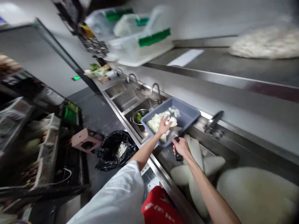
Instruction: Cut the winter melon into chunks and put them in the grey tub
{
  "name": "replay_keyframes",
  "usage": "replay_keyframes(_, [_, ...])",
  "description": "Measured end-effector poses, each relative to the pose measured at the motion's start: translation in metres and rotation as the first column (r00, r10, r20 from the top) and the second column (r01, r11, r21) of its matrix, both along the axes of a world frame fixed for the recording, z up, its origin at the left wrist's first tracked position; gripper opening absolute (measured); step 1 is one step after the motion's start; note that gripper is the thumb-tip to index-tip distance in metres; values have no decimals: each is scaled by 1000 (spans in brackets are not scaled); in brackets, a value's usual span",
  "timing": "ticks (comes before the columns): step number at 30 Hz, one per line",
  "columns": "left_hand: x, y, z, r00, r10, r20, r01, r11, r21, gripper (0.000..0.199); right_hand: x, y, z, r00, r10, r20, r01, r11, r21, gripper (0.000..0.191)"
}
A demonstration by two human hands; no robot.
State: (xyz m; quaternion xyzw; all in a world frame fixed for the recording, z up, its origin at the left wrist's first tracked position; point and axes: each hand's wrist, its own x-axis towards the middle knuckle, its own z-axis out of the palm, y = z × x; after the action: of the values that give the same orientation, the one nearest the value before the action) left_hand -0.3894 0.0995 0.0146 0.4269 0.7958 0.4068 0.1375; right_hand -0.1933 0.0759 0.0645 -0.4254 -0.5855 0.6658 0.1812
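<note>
My left hand [164, 125] reaches into a grey-blue plastic tub [190, 113], its fingers spread against pale white vegetable chunks [154, 122]. A larger white piece [173, 121] lies right at its fingertips. Closed around a black handle [178, 154], my right hand [183, 147] holds a knife whose broad blade [173, 134] extends over the tub's near side. The tub sits across the metal sinks. Below my right forearm, several long white radishes [196, 152] lie in the nearer basin, partly hidden by the arm.
A metal bowl with green pieces [139, 117] stands in a sink beyond the tub, near curved faucets [156, 90]. A large pale rounded board-like shape [254, 193] fills the lower right. On the floor are a black-lined bin [105, 160] and a pinkish stool [85, 140]. A metal shelf [217, 63] overhangs.
</note>
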Motion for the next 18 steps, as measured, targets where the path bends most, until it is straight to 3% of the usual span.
replay_keyframes(2, [-26, 3, 2, 996, 88, 19, -86, 992, -88, 64, -25, 12, 1, 999, -10, 50, 8, 999, 43, 24])
replay_keyframes(3, [-31, 2, 2, 998, 57, 28, -54, 993, -103, 64, -33, 16, 0, 996, -21, 86, 15, 998, 66, 25])
replay_keyframes(5, [-29, -3, 0, 984, -177, 29, 179, 981, -74, 63, -42, 22, -5, 991, -31, 128, 21, 997, 81, 27])
replay_keyframes(7, [-16, -8, -2, 887, -462, -8, 462, 886, -42, 66, -44, 23, -9, 994, -22, 106, 19, 999, 31, 28])
replay_keyframes(9, [-6, -11, -4, 813, -582, -13, 580, 812, -57, 68, -40, 19, -10, 998, 3, 61, -1, 999, -40, 31])
replay_keyframes(12, [-11, -5, -7, 838, -545, 34, 545, 831, -110, 72, -18, 6, -10, 1000, 18, 25, -16, 997, -69, 38])
replay_keyframes(14, [-28, 4, -7, 903, -425, 63, 430, 891, -144, 72, 11, -7, -12, 1000, 5, 18, -4, 999, -50, 43])
replay_keyframes(18, [-57, 13, 1, 989, -137, 62, 144, 980, -139, 68, 111, -38, -24, 991, -15, 133, 13, 1000, 11, 45])
